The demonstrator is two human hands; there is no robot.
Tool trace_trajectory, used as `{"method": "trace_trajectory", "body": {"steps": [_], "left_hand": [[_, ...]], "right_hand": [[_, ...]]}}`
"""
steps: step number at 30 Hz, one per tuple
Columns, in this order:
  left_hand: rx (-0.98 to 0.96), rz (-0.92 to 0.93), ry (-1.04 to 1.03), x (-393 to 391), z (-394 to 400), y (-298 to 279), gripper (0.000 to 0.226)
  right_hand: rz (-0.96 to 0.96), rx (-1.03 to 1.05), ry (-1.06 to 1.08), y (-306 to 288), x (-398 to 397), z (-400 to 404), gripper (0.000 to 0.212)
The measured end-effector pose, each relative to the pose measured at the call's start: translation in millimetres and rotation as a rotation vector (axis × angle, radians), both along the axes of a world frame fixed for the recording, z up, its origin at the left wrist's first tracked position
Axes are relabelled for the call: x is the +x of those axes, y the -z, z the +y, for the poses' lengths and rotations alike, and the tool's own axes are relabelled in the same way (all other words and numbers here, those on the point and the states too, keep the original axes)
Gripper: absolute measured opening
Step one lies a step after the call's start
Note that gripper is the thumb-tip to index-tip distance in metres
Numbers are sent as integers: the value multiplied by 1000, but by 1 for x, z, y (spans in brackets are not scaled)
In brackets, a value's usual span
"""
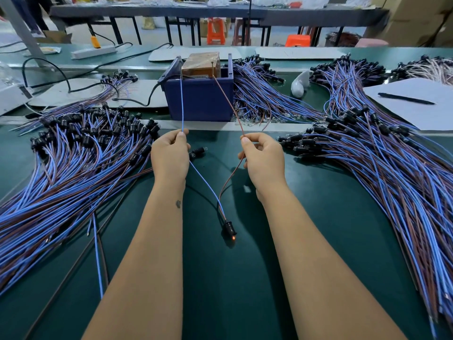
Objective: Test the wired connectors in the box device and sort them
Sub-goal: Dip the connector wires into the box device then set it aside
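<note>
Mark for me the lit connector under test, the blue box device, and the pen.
lit connector (229, 229): head view, on its black body just above the orange glow.
blue box device (199, 99): head view, on its front wall.
pen (405, 98): head view, mid-shaft, lying on the paper.

box device (199, 99): blue plastic, smooth | bench mat (232, 278): matt green, perhaps rubber | wires (73, 173): glossy insulation

Black connector (228, 227) on green mat, orange lamp lit; blue wire (182, 104) and brown wire (226, 99) reach blue box device (199, 99).
</note>
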State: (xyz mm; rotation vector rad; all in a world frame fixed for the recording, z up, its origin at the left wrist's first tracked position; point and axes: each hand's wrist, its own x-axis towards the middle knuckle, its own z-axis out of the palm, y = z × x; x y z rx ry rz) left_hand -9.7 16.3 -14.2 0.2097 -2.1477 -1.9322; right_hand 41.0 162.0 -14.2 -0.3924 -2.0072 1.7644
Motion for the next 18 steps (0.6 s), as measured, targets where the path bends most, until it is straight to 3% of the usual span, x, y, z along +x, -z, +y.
{"method": "trace_trajectory", "body": {"steps": [18], "left_hand": [[-33,0,14,0,1,-1,22]], "right_hand": [[-20,10,-1,-3,2,0,14]]}}
